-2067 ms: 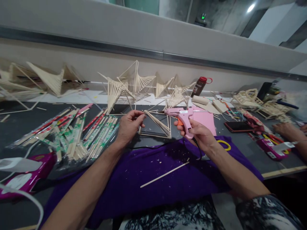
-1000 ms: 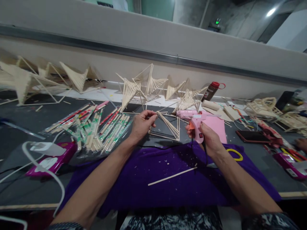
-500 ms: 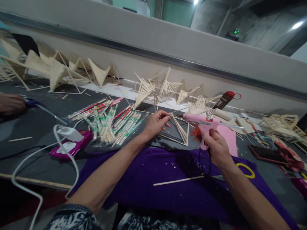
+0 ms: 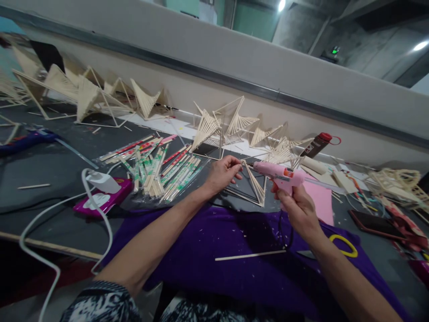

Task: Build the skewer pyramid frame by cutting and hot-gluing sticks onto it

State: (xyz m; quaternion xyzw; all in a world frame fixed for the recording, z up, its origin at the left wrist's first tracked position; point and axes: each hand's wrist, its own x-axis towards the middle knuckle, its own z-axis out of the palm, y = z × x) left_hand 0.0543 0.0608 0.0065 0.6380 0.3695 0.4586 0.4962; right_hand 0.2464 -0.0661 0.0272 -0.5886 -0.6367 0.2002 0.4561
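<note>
My right hand (image 4: 298, 203) is wrapped round the handle of a pink hot glue gun (image 4: 279, 173), with a clear glue stick out of its back. The gun's nozzle points left, close to the top corner of a small triangular frame of wooden sticks (image 4: 255, 185). My left hand (image 4: 223, 175) pinches at that same corner, thumb and forefinger together; its fingers partly hide what they grip. Below my hands, a loose wooden stick (image 4: 250, 255) lies on a purple cloth (image 4: 187, 264). Yellow-handled scissors (image 4: 345, 247) rest on the cloth beside my right forearm.
Chopsticks in plastic sleeves (image 4: 157, 172) lie left of my hands, beside a purple power strip (image 4: 105, 197) with a white plug. Stick models (image 4: 206, 127) line the back wall. A blue glue gun (image 4: 30, 139) is at far left, a brown bottle (image 4: 317, 145) and phone (image 4: 377, 225) at right.
The pink glue gun has tipped, its nozzle end lower and nearer the frame's corner. At far left, another person's hand has gone from the blue glue gun. My left hand keeps its pinch.
</note>
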